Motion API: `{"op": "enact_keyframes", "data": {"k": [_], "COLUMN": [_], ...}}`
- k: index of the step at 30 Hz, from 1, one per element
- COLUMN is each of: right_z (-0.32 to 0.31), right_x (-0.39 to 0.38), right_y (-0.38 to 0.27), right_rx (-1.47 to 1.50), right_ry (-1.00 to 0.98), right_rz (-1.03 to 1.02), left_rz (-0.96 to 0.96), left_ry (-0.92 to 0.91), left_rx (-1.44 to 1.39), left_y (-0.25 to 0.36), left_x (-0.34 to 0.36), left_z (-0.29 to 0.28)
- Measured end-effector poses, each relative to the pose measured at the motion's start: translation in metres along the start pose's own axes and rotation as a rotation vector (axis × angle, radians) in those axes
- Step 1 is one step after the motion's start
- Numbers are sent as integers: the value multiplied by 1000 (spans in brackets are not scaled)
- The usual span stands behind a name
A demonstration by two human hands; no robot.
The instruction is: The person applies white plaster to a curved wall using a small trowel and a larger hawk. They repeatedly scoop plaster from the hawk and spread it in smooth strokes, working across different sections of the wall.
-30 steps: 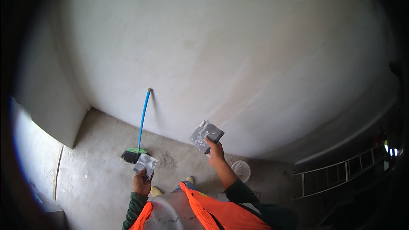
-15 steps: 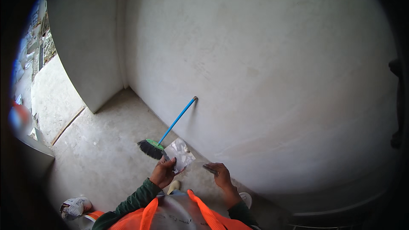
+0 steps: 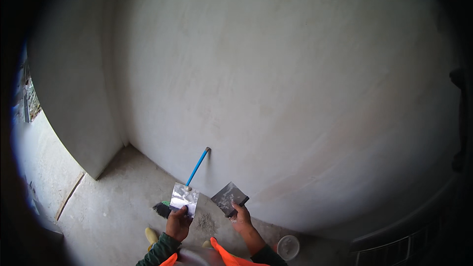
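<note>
My left hand (image 3: pixel 178 224) is closed round the lower end of a shiny square metal putty blade (image 3: pixel 178 198), thumb on its face. A small pale dab sits near that blade's top edge. In my right hand (image 3: pixel 241 218) is a wide dark scraper (image 3: pixel 227 198), gripped by the black strip along its edge, with pale smears across its face. The two tools are held side by side, a short gap apart, in front of the wall. Beyond the left blade a broom with a blue handle (image 3: pixel 198 166) leans on the wall, its dark bristles (image 3: pixel 161 210) partly hidden.
A grey plastered wall (image 3: pixel 276 93) fills most of the view. By my right forearm a round whitish container (image 3: pixel 288 247) stands on the concrete floor (image 3: pixel 113 207). My light boot (image 3: pixel 151 235) shows below. On the left, a wall end (image 3: pixel 74 93) borders an opening.
My right hand has turned the scraper so its broad face shows, and brought it nearer the left blade. The left blade is now more upright. My view has tilted up and right.
</note>
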State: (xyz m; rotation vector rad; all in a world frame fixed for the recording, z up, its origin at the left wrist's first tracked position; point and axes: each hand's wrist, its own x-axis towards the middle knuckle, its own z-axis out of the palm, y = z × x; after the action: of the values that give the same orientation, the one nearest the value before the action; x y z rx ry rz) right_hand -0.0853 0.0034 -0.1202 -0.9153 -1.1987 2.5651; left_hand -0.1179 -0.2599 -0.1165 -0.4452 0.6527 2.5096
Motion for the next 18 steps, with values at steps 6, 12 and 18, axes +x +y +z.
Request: {"op": "enact_keyframes", "data": {"k": [6, 12, 18], "right_z": [108, 197, 241], "right_x": [-14, -15, 16], "right_y": [42, 91, 60], "right_rx": [-63, -141, 14], "right_ry": [-263, -35, -166], "right_rz": [-31, 53, -135], "left_rz": [389, 515, 406], "left_ry": [-106, -294, -445], "left_rx": [330, 713, 1078], "left_y": [108, 169, 200], "left_x": [17, 43, 72], "left_z": [1, -18, -62]}}
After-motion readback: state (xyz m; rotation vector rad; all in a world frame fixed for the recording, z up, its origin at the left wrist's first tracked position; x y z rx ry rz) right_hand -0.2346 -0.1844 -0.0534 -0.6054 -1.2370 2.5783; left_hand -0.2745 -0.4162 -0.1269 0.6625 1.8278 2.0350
